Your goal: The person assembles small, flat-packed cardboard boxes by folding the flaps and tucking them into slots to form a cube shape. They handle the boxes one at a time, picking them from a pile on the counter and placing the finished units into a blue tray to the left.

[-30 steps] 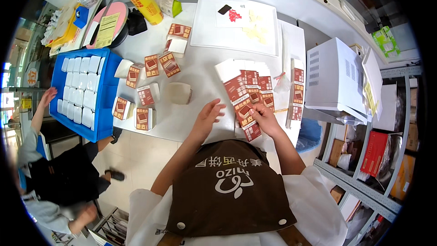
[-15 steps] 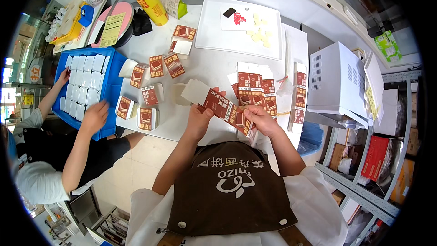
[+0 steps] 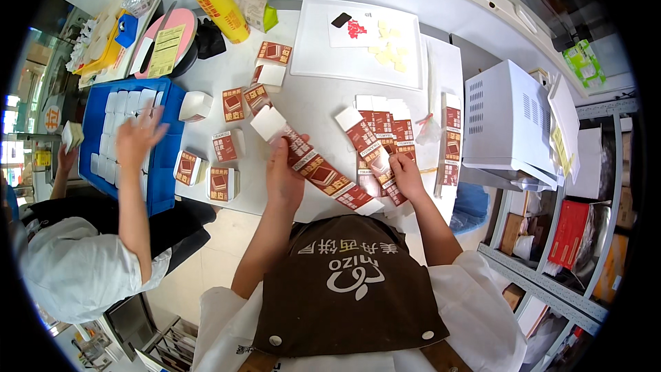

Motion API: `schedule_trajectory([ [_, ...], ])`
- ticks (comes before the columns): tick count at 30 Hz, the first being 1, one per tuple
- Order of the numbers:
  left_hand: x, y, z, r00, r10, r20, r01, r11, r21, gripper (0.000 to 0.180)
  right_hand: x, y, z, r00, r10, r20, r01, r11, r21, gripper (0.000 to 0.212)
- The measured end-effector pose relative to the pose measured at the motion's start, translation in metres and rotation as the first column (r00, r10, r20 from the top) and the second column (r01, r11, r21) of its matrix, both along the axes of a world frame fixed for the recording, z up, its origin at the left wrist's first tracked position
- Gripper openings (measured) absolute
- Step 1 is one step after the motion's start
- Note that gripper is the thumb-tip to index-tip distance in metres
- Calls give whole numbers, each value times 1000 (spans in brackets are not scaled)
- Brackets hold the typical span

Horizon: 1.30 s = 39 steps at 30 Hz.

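Note:
My left hand (image 3: 286,182) is closed on a flat printed carton (image 3: 320,171), brown and cream with white end flaps, which slants across in front of me. My right hand (image 3: 408,178) pinches a second flat carton (image 3: 368,139) at its edge, thumb on top. Behind that one lies a pile of flat cartons (image 3: 405,131), partly covered. Left of my left hand stand several folded cartons, among them one near the table's front edge (image 3: 222,180) and a white-sided one (image 3: 196,106).
A co-worker's blurred hand (image 3: 138,139) is over a blue crate (image 3: 164,189) of white-topped boxes; the other holds a small box (image 3: 71,136). A white tray (image 3: 299,62) with paper pieces lies at the back. A boxy white appliance (image 3: 506,120) stands right, beside another carton pile (image 3: 451,139).
My hands have moved apart. The left now holds one carton alone, and the right has shifted to another by the pile. The co-worker has lifted a box out left of the crate.

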<state>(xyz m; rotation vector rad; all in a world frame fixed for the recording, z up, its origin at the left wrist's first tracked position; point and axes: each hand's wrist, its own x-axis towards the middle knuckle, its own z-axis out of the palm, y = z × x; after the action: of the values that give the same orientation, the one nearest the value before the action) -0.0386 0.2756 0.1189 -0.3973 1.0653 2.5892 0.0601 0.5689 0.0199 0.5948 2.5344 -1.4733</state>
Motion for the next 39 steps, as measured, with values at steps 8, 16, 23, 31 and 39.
schedule_trajectory([
  [8, -4, -19, 46, 1000, -10, 18, -1, 837, 547, 12, 9, -31, 33, 907, 420, -22, -404, 855, -327, 43],
  [16, -4, -29, 44, 990, 49, -134, 63, 697, 715, 23, 4, -122, 162, 815, 492, -306, -549, 486, -679, 47],
  [23, -1, -57, 26, 882, -299, -364, 465, 672, 576, 21, -14, -98, 179, 837, 247, -487, -546, 350, -761, 11],
  [31, 17, -39, 84, 888, -389, 245, 441, 870, -219, 30, -35, -101, 209, 818, 453, -355, -544, 810, -219, 14],
  [39, 19, -42, 93, 876, -481, 43, 447, 774, -449, 36, -31, -115, 220, 727, 526, -442, -567, 822, 46, 23],
])
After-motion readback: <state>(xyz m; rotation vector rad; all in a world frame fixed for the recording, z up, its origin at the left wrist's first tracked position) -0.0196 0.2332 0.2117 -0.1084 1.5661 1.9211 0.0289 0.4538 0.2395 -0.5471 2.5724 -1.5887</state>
